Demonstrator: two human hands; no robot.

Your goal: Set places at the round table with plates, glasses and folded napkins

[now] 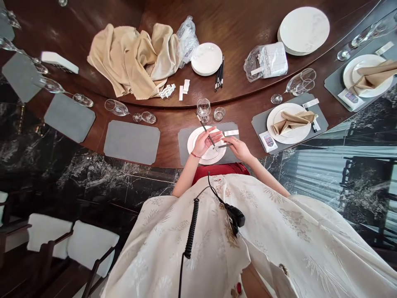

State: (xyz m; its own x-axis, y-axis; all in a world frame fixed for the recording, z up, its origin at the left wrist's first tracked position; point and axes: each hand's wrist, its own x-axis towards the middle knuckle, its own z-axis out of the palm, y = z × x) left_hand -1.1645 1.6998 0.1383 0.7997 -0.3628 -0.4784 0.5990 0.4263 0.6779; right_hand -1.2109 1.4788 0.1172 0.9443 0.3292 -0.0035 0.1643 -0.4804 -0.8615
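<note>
My left hand [203, 142], with a red cord at the wrist, is held over a white plate [211, 155] and grips a thin black-and-silver chopstick [206, 131]. My right hand [239, 149] pinches a second dark chopstick [225, 145] just beyond the plate's right rim. The plate lies on a grey placemat [186, 145]. A white paper sleeve [231, 133] rests on the mat near my right fingers. Just past the mat's far edge stand a stemmed wine glass [203, 110] and a small tumbler [218, 113].
The curved dark wood table [167, 153] holds bare grey mats and tipped glasses to the left. Place settings with folded napkins lie to the right. At the far side are a crumpled beige cloth [133, 62], stacked plates [304, 31], and a chopstick bundle [218, 73].
</note>
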